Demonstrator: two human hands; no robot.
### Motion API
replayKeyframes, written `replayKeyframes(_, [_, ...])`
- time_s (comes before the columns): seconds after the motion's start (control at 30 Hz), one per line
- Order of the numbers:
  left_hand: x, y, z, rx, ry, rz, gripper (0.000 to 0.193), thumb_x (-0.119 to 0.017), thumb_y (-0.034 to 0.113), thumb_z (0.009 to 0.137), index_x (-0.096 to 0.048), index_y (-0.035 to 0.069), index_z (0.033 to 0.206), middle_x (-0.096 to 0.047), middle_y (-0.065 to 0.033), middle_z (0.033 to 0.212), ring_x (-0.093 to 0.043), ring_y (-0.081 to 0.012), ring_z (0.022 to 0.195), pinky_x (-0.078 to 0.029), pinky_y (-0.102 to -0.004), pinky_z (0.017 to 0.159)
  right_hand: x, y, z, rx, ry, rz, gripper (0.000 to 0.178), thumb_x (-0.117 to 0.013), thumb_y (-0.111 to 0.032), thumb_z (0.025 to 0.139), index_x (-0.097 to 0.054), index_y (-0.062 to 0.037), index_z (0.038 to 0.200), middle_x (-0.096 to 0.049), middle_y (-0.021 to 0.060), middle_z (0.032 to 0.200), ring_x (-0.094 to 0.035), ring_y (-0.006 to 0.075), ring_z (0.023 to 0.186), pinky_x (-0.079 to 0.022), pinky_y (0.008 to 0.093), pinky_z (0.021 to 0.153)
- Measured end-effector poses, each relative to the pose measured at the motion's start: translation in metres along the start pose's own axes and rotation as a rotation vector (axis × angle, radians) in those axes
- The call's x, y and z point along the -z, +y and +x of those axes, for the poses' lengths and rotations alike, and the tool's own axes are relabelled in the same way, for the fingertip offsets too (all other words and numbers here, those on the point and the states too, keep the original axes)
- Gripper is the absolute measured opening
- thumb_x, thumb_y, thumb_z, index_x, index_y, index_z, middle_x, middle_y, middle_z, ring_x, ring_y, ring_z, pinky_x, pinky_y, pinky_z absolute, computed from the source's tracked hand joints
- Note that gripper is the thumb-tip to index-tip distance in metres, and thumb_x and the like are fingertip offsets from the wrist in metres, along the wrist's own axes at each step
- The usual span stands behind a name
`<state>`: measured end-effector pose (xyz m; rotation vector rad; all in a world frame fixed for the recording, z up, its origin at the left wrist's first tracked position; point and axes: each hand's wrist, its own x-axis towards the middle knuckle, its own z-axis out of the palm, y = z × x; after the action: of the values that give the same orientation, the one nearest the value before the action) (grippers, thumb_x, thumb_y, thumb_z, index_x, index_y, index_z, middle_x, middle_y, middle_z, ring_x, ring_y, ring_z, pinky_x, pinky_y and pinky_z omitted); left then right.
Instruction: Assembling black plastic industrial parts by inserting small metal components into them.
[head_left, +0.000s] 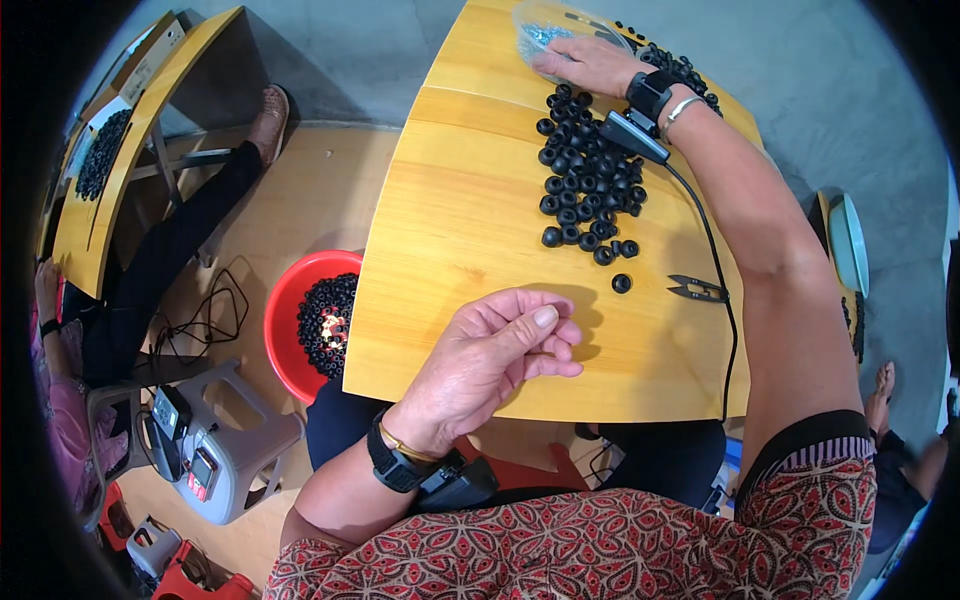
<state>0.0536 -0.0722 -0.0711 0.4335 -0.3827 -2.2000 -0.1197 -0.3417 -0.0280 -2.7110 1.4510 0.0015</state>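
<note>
Head view: reached with right hand (595,68) to clear tub (521,42) of small blue beads (545,36) at far end of table (425,230); could not tell whether grasping any. Held left hand (485,350) above near edge, fingers curled, thumb to forefinger; could not tell whether pinching anything. Recorded between: heaped black round beads (588,184), one set apart near dark snips (698,288). Noted left of table: red basin (278,330).
</note>
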Motion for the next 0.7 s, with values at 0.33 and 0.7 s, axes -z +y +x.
replayKeyframes(0.33, [0.004, -0.001, 0.002, -0.003, -0.047, 0.018, 0.024, -0.043, 0.013, 0.087, -0.048, -0.004, 0.103, -0.056, -0.014, 0.089, -0.057, -0.0185, 0.078, -0.049, -0.0339, 0.075, -0.005, -0.003, -0.005, 0.021, 0.188, 0.099, 0.057, -0.026, -0.052, 0.084, -0.056, -0.0068, 0.101, -0.056, 0.0175, 0.1, -0.052, 0.0324, 0.091, -0.039, 0.0369, 0.079])
replayKeyframes(0.7, [0.003, -0.001, 0.003, 0.0, -0.037, 0.032, 0.024, -0.044, 0.013, 0.087, -0.048, -0.004, 0.103, -0.056, -0.014, 0.089, -0.057, -0.0179, 0.076, -0.049, -0.0293, 0.068, -0.006, 0.008, 0.01, -0.035, 0.258, 0.181, 0.05, -0.032, -0.049, 0.084, -0.055, -0.0051, 0.092, -0.053, 0.0118, 0.086, -0.049, 0.025, 0.079, -0.038, 0.0328, 0.071])
